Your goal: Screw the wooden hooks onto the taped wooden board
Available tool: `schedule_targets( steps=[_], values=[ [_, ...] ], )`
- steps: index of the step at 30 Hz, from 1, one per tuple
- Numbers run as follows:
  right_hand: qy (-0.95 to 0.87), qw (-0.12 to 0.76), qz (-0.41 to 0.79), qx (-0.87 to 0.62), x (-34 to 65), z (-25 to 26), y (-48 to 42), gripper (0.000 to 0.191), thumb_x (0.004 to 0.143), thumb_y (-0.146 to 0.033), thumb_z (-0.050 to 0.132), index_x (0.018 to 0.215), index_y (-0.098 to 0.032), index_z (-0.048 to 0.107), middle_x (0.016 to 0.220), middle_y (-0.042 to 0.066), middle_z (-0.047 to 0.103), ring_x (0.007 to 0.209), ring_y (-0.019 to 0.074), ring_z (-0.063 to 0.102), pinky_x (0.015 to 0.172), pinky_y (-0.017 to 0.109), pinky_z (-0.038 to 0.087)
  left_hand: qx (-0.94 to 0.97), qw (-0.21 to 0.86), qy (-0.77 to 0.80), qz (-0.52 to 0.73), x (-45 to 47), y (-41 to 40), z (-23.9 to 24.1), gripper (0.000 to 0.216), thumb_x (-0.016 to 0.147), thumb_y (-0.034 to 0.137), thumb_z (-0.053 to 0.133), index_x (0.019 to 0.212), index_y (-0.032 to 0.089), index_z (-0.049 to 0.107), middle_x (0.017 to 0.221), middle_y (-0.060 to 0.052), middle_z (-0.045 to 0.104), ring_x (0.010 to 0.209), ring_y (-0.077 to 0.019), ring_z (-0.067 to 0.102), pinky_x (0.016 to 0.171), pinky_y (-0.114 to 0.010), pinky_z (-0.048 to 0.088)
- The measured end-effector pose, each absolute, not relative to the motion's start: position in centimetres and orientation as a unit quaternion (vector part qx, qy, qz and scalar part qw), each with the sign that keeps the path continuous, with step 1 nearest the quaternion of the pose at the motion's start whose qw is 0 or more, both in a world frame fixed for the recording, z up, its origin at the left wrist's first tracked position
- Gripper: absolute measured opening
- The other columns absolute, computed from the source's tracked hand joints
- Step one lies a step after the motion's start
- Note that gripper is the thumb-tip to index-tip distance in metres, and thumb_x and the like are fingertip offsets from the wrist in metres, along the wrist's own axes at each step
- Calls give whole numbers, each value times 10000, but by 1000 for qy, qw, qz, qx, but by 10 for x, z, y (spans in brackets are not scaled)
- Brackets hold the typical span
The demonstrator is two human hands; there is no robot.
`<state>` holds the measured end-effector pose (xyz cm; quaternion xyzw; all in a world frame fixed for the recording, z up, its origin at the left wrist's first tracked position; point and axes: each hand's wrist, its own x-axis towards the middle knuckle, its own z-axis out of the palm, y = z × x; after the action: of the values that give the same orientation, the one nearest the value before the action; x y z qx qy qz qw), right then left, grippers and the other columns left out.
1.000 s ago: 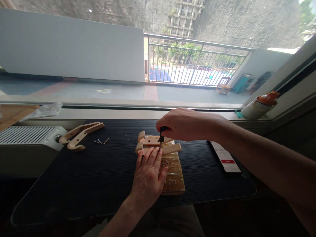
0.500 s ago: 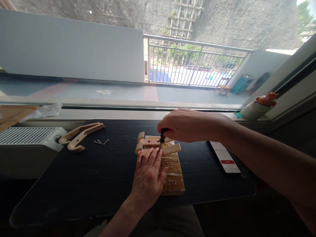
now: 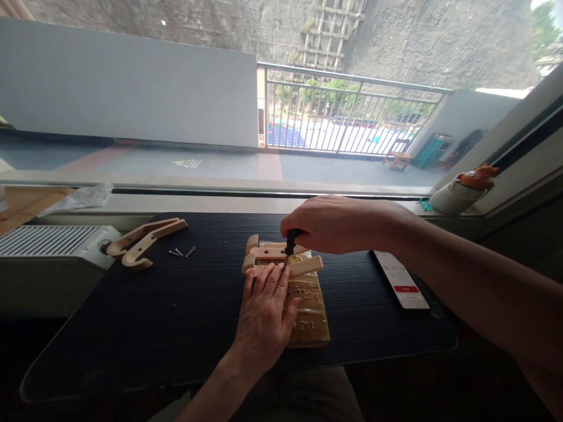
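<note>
My right hand (image 3: 325, 223) is wrapped round the black handle of a screwdriver (image 3: 290, 241), held upright. Its shaft runs down to the nearer wooden hook (image 3: 308, 266), close to my left fingertips; the tip itself is hidden. My left hand (image 3: 264, 313) lies with fingers stretched flat over that hook, pressing it against a tape-wrapped board (image 3: 314, 313) pitted with several small holes. Just behind lies a second wooden hook (image 3: 268, 253) with dark screw holes, also on the board and partly covered by my right hand.
Two spare wooden hooks (image 3: 149, 241) lie at the table's back left, beside several loose screws (image 3: 182, 253). A phone (image 3: 402, 281) showing a timer rests on the dark table (image 3: 176, 334) at right. A radiator (image 3: 57, 243) adjoins the left edge; a bottle (image 3: 457, 193) stands on the windowsill.
The view has shifted very slightly. Both hands, the screwdriver and the hooks keep practically the same positions.
</note>
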<state>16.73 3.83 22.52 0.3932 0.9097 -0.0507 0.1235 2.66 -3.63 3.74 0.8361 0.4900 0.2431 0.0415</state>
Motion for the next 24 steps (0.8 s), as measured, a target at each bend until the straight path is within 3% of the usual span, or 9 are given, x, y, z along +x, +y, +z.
schedule_targets(
  steps=[12,16,24],
  values=[
    [906,112,-50,406,171,217,40,247,788,-215,459,925,-151,654,736,42,624,604,121,463,534,253,294,837,46,493,233,27,-35,37,463,909,328,375,1323,125,419,1391,-78,435,1313,-237,321,1122,-489,129],
    [912,87,-76,392,172,221,40,296,775,-209,474,1023,-186,634,798,32,636,618,111,468,544,240,294,837,47,495,231,27,-36,38,463,914,330,362,1328,128,413,1400,-71,423,1317,-231,315,1124,-488,120],
    [918,80,-75,382,169,224,40,259,785,-163,441,921,-167,661,786,36,633,610,100,450,549,230,290,835,50,497,230,28,-35,38,466,911,329,367,1328,125,414,1392,-73,434,1313,-235,321,1121,-492,134]
  ],
)
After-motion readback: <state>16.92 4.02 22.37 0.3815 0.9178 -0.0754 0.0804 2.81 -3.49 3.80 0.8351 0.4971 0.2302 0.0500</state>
